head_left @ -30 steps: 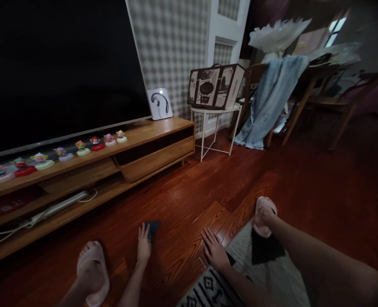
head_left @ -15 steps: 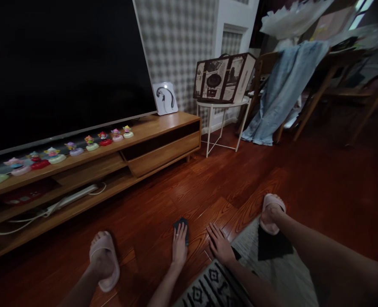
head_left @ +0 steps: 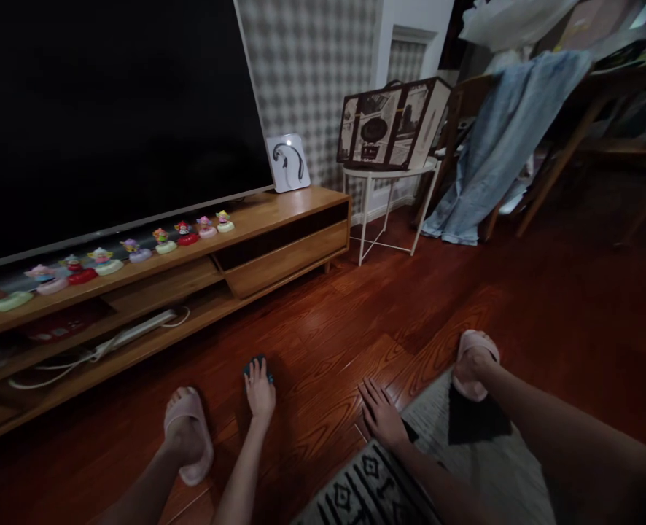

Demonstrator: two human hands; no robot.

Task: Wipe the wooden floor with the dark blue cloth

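Note:
My left hand [head_left: 260, 390] presses down on a dark teal cloth [head_left: 254, 362] on the reddish wooden floor [head_left: 323, 379]. Its fingers lie over the cloth, so most of it is hidden beneath them. To the right, my right hand [head_left: 383, 414] rests palm down with fingers spread on the floor boards, near the edge of a patterned rug [head_left: 367, 485]. Nothing shows in that hand.
My slippered feet [head_left: 189, 434] frame the hands on both sides. A low wooden TV stand [head_left: 290, 259] holds several small figurines and a power strip [head_left: 137, 332]. Beyond it are a white side table [head_left: 391, 175] with a printed case [head_left: 388, 127], and jeans [head_left: 498, 160] over a chair.
My left hand has slid left across the floor with the cloth, towards the left foot. My right hand stays on the floor in about the same spot. The view has shifted slightly.

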